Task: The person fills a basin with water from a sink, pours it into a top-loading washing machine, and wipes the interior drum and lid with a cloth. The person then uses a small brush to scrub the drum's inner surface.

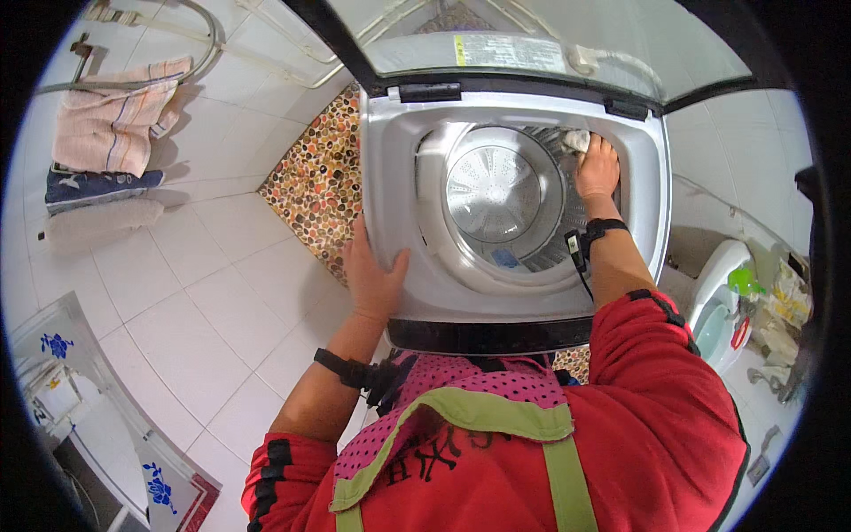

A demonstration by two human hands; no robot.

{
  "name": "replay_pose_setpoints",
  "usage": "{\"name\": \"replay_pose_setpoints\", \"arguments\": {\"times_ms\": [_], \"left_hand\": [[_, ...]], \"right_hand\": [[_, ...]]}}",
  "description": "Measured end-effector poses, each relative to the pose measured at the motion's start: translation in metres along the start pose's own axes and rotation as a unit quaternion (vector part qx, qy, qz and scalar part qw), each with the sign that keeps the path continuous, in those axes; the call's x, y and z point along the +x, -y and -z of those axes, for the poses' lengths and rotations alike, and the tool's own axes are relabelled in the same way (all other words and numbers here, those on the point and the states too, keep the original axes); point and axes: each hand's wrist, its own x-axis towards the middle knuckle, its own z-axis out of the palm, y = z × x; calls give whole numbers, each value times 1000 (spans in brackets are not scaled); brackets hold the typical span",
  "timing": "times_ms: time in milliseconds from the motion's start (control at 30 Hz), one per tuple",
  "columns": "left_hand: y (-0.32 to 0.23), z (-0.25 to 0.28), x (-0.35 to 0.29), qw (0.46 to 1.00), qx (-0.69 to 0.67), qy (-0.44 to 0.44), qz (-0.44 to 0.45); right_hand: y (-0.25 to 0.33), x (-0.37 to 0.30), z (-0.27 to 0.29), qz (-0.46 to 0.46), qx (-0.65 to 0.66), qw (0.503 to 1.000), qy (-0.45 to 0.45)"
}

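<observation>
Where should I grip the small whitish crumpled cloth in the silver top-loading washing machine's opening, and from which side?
Pinch the whitish cloth probably by its bunched right end, from the front and above, where the right hand meets it; it lies at the back right, the washing machine's rim close behind.

Person in red top (656,403) & pink dotted apron (434,381) w/ green trim at a grey top-load washer (383,177), clear lid (532,27) up. R hand (599,167) holds a whitish cloth (575,141) at the opening's back R corner; L hand (372,275), fingers spread, on washer's L edge. Metal drum (494,186) inside. Pink striped towel (106,129) hangs upper L; mirror w/ blue flowers (93,355) lower L.
</observation>
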Motion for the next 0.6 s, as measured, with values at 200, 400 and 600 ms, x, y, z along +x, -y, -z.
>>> {"name": "replay_pose_setpoints", "arguments": {"times_ms": [200, 400, 600], "left_hand": [[-4, 1, 0, 999, 30, -6, 15], [5, -3, -3, 999, 48, -11, -17], [5, -4, -4, 999, 46, -12, -10]], "right_hand": [[74, 34, -21, 30, 126, 988, 86], [195, 29, 11, 303, 386, 839, 233], [190, -55, 63, 727, 386, 531, 202]]}}
